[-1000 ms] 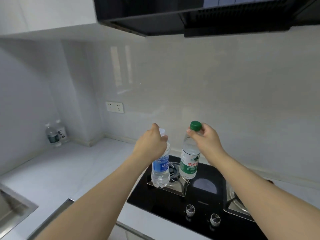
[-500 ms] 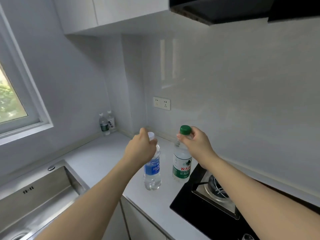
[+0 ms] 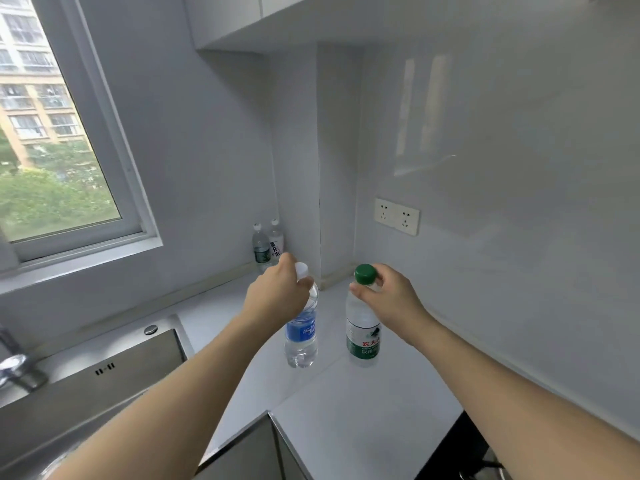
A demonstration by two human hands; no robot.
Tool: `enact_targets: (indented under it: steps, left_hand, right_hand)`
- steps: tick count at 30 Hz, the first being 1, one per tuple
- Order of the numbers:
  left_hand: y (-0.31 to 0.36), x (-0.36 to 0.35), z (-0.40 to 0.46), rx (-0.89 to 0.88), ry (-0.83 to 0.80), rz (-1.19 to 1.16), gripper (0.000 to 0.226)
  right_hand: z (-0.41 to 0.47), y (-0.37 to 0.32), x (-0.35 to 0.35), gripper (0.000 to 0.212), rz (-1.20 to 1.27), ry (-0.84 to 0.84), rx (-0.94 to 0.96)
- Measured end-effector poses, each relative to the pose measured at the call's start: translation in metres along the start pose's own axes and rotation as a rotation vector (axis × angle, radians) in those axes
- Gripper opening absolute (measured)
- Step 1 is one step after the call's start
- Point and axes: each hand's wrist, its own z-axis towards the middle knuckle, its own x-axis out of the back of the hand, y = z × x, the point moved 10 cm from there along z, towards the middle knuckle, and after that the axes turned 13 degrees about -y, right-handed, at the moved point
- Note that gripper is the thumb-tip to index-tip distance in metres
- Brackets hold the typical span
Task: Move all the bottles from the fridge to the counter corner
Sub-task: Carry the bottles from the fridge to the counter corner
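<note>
My left hand [image 3: 277, 294] grips the neck of a clear bottle with a blue label [image 3: 302, 336] and a white cap, carried upright above the white counter [image 3: 363, 410]. My right hand [image 3: 391, 299] pinches the neck of a taller bottle with a green cap and green label [image 3: 363, 336], also upright and held beside the first. Two more bottles [image 3: 267, 247] with white caps stand together in the far counter corner against the wall, beyond my left hand.
A steel sink [image 3: 93, 386] with a tap [image 3: 14, 365] lies at the left under a window [image 3: 52, 133]. A wall socket [image 3: 397, 216] sits on the right wall. The black hob's edge [image 3: 460, 452] shows at the bottom right. Wall cupboards [image 3: 242, 19] hang overhead.
The view has swung left from the hob toward the corner. Both hands have carried their bottles off the hob area and over the counter, closer to the two corner bottles.
</note>
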Motion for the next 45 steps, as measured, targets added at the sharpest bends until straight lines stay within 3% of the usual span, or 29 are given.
enact_targets:
  steps: [10,25,41,45]
  left_hand:
    - [-0.04,0.02,0.077,0.049,0.042,-0.058,0.029]
    - [-0.188,0.025,0.248,0.111,-0.05,0.005,0.028]
    - [-0.333,0.033,0.408,0.138,-0.071,-0.116,0.026]
    - [-0.354,0.02,0.44,0.15,-0.08,-0.151,0.027]
  right_hand:
    - [0.101,0.018,-0.036,0.024,-0.011,-0.121,-0.007]
    - [0.291,0.066,-0.157,0.023,-0.011,-0.228,-0.122]
    - [0.485,0.095,-0.277,0.027,0.072,-0.25,-0.164]
    - [0.52,0.112,-0.295,0.02,0.07,-0.245,-0.163]
